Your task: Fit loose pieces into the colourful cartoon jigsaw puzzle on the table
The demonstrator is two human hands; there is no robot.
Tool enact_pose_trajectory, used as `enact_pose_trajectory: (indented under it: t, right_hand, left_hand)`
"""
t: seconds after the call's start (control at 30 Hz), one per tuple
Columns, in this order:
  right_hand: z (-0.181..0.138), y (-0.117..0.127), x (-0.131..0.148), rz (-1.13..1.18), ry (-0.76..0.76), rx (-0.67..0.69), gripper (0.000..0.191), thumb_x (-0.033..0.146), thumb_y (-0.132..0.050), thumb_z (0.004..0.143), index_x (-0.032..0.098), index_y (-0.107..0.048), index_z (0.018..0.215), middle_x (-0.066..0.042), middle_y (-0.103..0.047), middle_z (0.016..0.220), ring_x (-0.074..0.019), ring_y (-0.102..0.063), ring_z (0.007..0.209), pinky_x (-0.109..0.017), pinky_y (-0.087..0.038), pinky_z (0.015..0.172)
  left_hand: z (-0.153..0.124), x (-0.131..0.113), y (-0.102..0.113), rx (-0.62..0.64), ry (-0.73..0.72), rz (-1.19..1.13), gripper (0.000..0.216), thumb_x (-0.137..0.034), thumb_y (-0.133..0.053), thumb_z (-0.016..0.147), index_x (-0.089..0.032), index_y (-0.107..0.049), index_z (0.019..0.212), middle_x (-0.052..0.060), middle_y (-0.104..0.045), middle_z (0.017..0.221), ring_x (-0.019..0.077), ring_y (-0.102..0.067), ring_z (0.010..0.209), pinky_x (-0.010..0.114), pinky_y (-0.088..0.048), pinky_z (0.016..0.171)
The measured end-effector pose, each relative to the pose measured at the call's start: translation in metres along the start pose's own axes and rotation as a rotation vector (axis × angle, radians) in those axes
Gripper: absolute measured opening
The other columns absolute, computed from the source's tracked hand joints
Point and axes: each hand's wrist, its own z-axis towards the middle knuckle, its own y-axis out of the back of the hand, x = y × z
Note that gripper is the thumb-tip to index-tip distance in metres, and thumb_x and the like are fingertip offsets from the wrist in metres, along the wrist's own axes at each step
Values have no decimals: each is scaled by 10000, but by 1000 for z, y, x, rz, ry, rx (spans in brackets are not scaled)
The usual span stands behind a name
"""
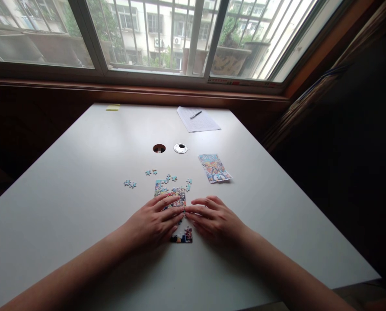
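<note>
A small, partly assembled jigsaw puzzle (171, 194) lies flat on the white table (82, 181). My left hand (154, 222) rests palm down on its left and middle part, fingers spread. My right hand (214, 218) lies flat next to it on the right, fingertips touching the puzzle's right edge where the two hands meet. Neither hand grips anything. The puzzle's lower corner (183, 236) shows between my wrists. Loose blue pieces (130, 184) lie just beyond the puzzle, with more of these pieces (151, 172) farther back.
A colourful puzzle picture card (214, 168) lies to the right behind my hands. Farther back are a cable hole (159, 148), its round cap (180, 148), a sheet of paper (197, 120) with a pen (196, 114), and yellow sticky notes (113, 107). A window sill runs behind the table.
</note>
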Motion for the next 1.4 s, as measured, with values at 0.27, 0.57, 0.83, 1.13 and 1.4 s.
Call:
enact_pose_trajectory:
  t: [0.27,0.57,0.83,1.13,1.4]
  right_hand:
    - [2,4,1,-13,-8,64,267,204,-571,986,221,-656,1238,-57,-698,1264,-226,-568,1201,-417,-418,968]
    - [-2,-3,2,-5,-33,55,267,208,-557,995,218,-648,1245,-64,-696,1266,-224,-571,1177,-419,-410,958]
    - [1,-4,1,5,-36,31,226,206,-561,994,235,-678,1186,-57,-721,1206,-203,-600,1080,-409,-412,937]
    - [6,-1,-1,22,-55,59,211,209,-580,985,239,-696,1158,-48,-730,1167,-202,-599,1086,-402,-422,935]
    - [4,-8,3,63,-117,-52,189,229,-601,973,243,-706,1129,-41,-744,1126,-214,-589,1081,-392,-436,914]
  left_hand:
    - [0,-1,3,25,16,-10,395,-265,-527,999,-208,-560,1388,4,-571,1442,271,-431,1403,480,-327,1204]
    - [3,2,7,2,-8,-60,395,-218,-522,992,-186,-566,1383,18,-629,1375,243,-490,1349,459,-335,1207]
    - [2,-2,3,-12,-6,-23,389,-212,-534,986,-167,-568,1371,24,-611,1398,249,-467,1367,472,-297,1226]
    - [4,-4,4,-5,26,-43,385,-203,-523,983,-186,-574,1364,40,-649,1343,247,-488,1350,472,-344,1194]
    - [3,1,3,-7,32,-84,353,-215,-536,980,-211,-597,1327,28,-659,1326,242,-484,1350,470,-332,1196]
